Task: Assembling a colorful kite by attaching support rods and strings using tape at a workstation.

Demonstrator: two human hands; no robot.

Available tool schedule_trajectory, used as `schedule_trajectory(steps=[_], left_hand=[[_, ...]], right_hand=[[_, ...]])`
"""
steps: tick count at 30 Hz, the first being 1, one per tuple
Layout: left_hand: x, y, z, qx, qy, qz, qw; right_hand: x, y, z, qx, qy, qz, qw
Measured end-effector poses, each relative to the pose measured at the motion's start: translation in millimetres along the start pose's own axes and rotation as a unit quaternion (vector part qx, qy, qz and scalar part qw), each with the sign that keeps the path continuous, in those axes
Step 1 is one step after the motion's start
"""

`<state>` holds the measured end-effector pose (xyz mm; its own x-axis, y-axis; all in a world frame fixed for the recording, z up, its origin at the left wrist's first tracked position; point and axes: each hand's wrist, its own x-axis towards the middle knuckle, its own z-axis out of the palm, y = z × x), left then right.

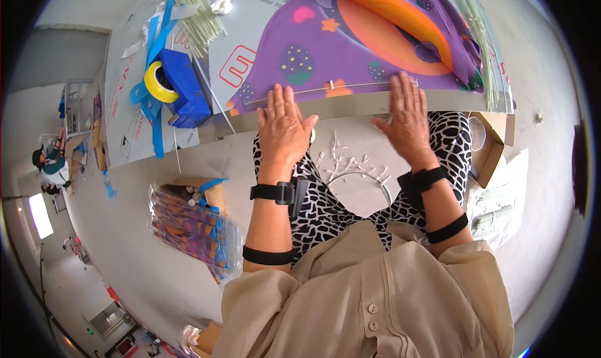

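Note:
Purple printed fabric (pixel 275 57) with orange shapes, dots and a star lies on the table, its near edge along the table's front. A thin pale rod (pixel 357 83) runs along that edge, with a small white clip (pixel 332 84) near its middle. My left hand (pixel 283 126) rests flat with fingers stretched, its fingertips over the rod's left part. Likewise flat, my right hand (pixel 410 117) lies at the right part of the rod, fingertips on the fabric. Neither hand grips anything. An orange part of the fabric (pixel 400 13) is folded up behind the rod.
A blue tape dispenser (pixel 184 92) with a yellow roll (pixel 161 81) stands left on the table, beside blue strips (pixel 153 117). Bundles of pale rods lie at the back left (pixel 197 20) and right edge (pixel 482 45). Plastic-wrapped packs (pixel 194 223) and a cardboard box (pixel 491 148) are below.

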<state>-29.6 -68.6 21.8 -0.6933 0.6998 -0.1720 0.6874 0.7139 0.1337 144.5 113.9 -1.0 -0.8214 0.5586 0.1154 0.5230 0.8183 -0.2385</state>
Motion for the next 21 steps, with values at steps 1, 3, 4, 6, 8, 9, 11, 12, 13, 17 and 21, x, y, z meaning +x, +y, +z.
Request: schedule_trajectory(steps=[1, 3, 4, 6, 8, 9, 11, 12, 13, 17, 21], left_hand=[[-0.8, -12.3, -1.8, 0.006, 0.005, -0.019, 1.000], [-1.2, -36.7, -9.7, 0.017, -0.005, -0.050, 0.999], [-2.5, -50.0, -15.2, 0.026, -0.015, -0.077, 0.997], [-8.5, -79.6, -14.3, 0.027, 0.120, -0.035, 0.992], [-13.1, -98.6, -35.2, -0.181, 0.294, -0.086, 0.935], [-15.7, -113.8, -45.5, -0.167, 0.366, -0.116, 0.908], [-8.9, -148.7, -59.2, -0.189, 0.469, -0.188, 0.842], [-4.2, -175.8, -60.1, -0.183, 0.475, -0.194, 0.839], [-1.0, -204.4, -58.7, -0.271, 0.450, -0.232, 0.819], [14.4, -205.3, -83.3, -0.478, 0.245, -0.390, 0.747], [19.1, -211.7, -99.4, -0.513, 0.211, -0.402, 0.729]], right_hand=[[-0.3, 6.5, -4.5, -0.019, -0.009, 0.019, 1.000], [-0.7, 15.6, -5.3, 0.010, 0.003, 0.049, 0.999], [0.3, 14.0, -7.7, 0.026, 0.007, 0.063, 0.998], [2.1, 9.5, -10.2, 0.020, 0.050, 0.039, 0.998], [2.6, 1.7, -10.9, 0.018, 0.091, 0.018, 0.996], [4.0, -7.3, -10.4, 0.105, 0.073, -0.024, 0.992], [14.3, -28.9, -14.3, 0.190, 0.125, -0.116, 0.967], [19.2, -36.5, -10.2, 0.196, 0.127, -0.125, 0.964], [22.8, -43.9, -1.2, 0.227, 0.075, -0.135, 0.961], [32.5, -56.5, 15.3, 0.258, 0.059, -0.162, 0.951], [34.8, -62.0, 20.0, 0.261, 0.065, -0.137, 0.953]])
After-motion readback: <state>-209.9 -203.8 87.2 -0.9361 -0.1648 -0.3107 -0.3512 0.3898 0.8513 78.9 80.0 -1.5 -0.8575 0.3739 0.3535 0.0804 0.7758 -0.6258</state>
